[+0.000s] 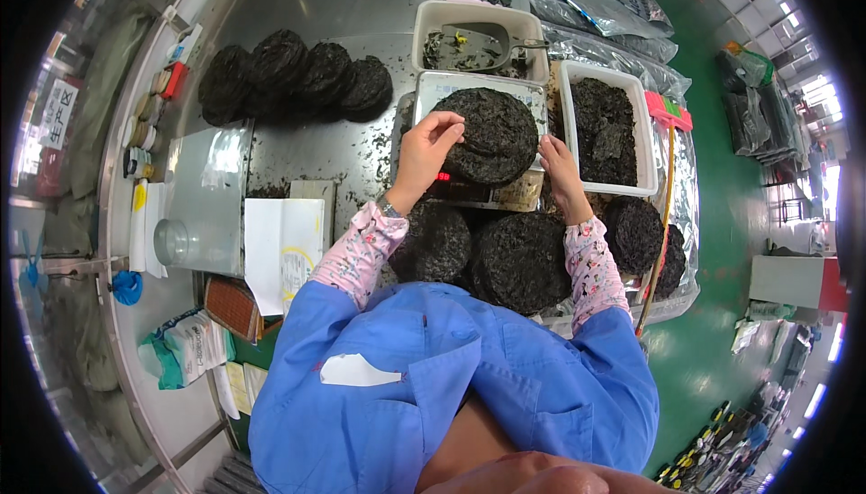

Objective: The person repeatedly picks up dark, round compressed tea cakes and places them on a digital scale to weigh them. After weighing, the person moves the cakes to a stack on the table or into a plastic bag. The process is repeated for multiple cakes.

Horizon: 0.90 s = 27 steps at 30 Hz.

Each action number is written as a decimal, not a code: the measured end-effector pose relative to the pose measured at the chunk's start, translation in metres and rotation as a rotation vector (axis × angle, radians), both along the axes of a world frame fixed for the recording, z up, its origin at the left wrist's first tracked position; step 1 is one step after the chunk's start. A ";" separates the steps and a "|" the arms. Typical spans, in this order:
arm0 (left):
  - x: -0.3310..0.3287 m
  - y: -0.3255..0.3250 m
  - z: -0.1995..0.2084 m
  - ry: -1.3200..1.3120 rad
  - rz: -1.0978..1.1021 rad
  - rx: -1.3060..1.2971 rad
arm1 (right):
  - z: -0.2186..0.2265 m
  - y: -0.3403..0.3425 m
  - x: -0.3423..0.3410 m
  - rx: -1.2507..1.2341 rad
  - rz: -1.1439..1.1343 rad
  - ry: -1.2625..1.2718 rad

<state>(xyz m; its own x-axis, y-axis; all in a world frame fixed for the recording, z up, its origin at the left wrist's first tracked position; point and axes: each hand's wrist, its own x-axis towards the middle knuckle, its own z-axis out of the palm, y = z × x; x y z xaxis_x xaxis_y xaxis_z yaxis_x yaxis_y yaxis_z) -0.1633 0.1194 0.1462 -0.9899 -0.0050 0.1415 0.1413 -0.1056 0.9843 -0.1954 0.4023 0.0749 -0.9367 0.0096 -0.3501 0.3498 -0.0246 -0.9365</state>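
The work in hand looks like weighing: a round dark cake of pressed leaf point(487, 138) lies on the metal pan of a small scale point(469, 189) near the middle of the steel worktop point(298, 16), and both hands are at it. The left hand point(426, 149) rests on the cake's near-left rim, its fingers point(448, 127) curled over the edge and pinching lightly at the surface, as if adding or picking off a little leaf. The right hand point(555, 162) sits at the cake's right rim, touching the pan's edge; whether its fingers grasp anything I cannot tell, since they are turned away.

The cake is a flat, thick disc, almost black, with a rough, fibrous face and a slightly ragged rim; it nearly fills the pan. It would likely crumble at the edge if gripped hard, so any lift calls for support from both sides.

By my judgement the weight is being trimmed, and the next move calls for reading the scale's red display, then taking the disc off level.

Beyond the scale stand a white tray with a metal scoop point(478, 41) and loose leaf, and to the right a second white tray of loose leaf point(603, 129). Finished cakes point(519, 259) are stacked at the near edge, and another row of cakes point(298, 74) lies toward the far-left part.
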 end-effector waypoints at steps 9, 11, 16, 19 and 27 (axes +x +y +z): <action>-0.147 -0.018 0.010 0.246 0.144 -0.361 | -0.017 -0.013 -0.014 -0.091 -0.078 -0.069; -0.172 -0.017 -0.006 0.246 0.178 -0.723 | -0.029 -0.012 -0.017 -0.140 -0.078 -0.051; -0.115 -0.037 -0.074 -0.321 -0.178 -0.366 | -0.024 -0.019 -0.006 -0.311 -0.114 -0.058; -0.064 -0.032 -0.098 -0.411 -0.087 -0.302 | -0.006 -0.051 -0.003 -0.391 -0.032 -0.045; -0.063 -0.055 -0.086 -0.429 -0.034 -0.161 | 0.004 -0.084 -0.025 -0.516 0.023 -0.075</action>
<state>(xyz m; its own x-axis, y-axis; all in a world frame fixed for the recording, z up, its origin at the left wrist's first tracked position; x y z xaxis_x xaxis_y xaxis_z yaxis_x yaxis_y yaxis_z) -0.2267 0.0648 0.0599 -0.9585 0.0168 -0.2847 -0.2834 0.0564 0.9574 -0.2207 0.3188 0.0791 -0.9067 -0.2023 -0.3701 0.4215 -0.4680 -0.7767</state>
